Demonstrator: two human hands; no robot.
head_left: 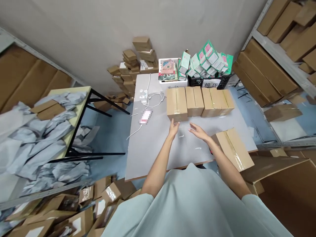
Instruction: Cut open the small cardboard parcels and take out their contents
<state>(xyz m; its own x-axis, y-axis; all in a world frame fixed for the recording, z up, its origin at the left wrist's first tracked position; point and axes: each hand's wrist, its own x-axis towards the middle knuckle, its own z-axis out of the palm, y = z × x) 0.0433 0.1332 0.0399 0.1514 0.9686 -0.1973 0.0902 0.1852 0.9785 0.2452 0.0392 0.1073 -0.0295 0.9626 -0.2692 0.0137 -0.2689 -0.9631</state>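
Observation:
My left hand [173, 128] is at the near edge of a taped cardboard box [176, 102], its fingers apart; whether it touches the box I cannot tell. To its right, my right hand [198, 131] hovers over the table [153, 148] with fingers spread and nothing in them. The box is leftmost in a row that continues with a narrower box [195, 101] and further taped boxes [211, 102]. Another taped box [233, 148] lies at the table's right front, beside my right forearm.
Behind the row stand a white bin [172, 84] and a black crate [219, 82] of green-and-white boxes. A power strip [143, 96] with white cables lies at left. A large open carton [288, 187] stands at right; grey parcels [46, 138] cover the left side table.

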